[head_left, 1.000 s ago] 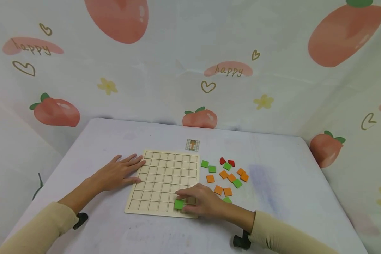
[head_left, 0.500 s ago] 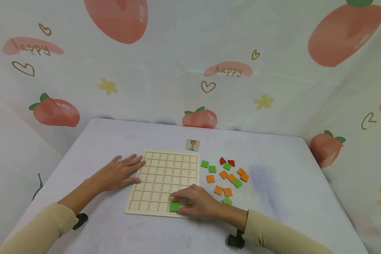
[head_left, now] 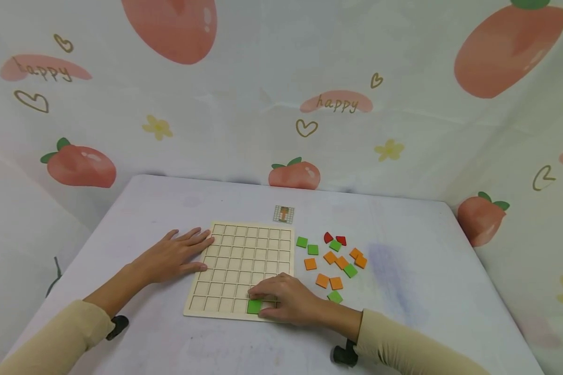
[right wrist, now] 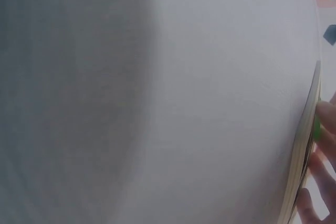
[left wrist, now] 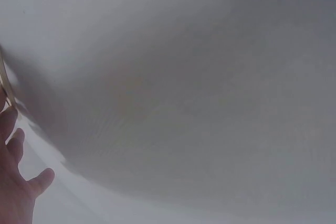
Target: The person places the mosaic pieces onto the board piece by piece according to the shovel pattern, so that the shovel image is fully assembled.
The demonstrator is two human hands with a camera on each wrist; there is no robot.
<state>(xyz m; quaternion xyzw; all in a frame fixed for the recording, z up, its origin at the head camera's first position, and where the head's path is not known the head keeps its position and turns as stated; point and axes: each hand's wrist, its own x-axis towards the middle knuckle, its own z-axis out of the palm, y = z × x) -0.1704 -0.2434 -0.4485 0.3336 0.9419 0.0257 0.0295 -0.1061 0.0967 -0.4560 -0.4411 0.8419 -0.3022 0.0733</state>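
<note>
In the head view a pale wooden grid board [head_left: 236,258] lies flat on the table. My right hand [head_left: 293,300] is over its near right part, thumb and index finger pinching a square green tile [head_left: 254,306] at a bottom-row cell. A sliver of that green tile [right wrist: 316,128] shows between the fingers in the right wrist view. Whether it sits fully down in the cell I cannot tell. With fingers spread, my left hand [head_left: 173,256] rests at the board's left edge. The left wrist view catches part of this left hand [left wrist: 18,174] and a bit of board edge.
Right of the board lie several loose tiles: orange squares such as this orange tile [head_left: 310,264], green squares such as this green tile [head_left: 350,271], and two red pieces [head_left: 328,237]. Behind the board is a small pattern card [head_left: 283,214]. A printed cloth hangs behind the table [head_left: 417,234].
My right hand has slid the green tile a little to the left along the bottom row, and the tile now looks lined up with a cell. The left hand has stayed in place.
</note>
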